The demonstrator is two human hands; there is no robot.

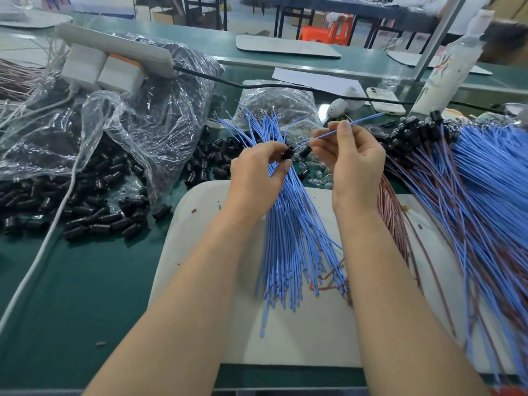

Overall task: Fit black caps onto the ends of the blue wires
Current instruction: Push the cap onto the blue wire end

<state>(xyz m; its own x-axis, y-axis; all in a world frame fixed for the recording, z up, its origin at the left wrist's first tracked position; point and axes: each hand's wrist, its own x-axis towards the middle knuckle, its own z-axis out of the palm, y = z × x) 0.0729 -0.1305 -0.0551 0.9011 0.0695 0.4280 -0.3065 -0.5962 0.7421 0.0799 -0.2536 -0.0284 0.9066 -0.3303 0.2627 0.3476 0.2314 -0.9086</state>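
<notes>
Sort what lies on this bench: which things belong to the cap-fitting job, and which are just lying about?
Job: black cap, left hand; blue wire, right hand; cap pile; wire bundle.
Lying about: phone; power strip; white bottle; paper sheet.

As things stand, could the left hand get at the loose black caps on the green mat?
Probably yes: the loose black caps lie uncovered beside the left hand, nothing between, though its fingers pinch one cap.

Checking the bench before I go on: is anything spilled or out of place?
Black caps lie spilled out of the open plastic bag across the green table at left. A power strip lies tilted on top of that bag.
</notes>
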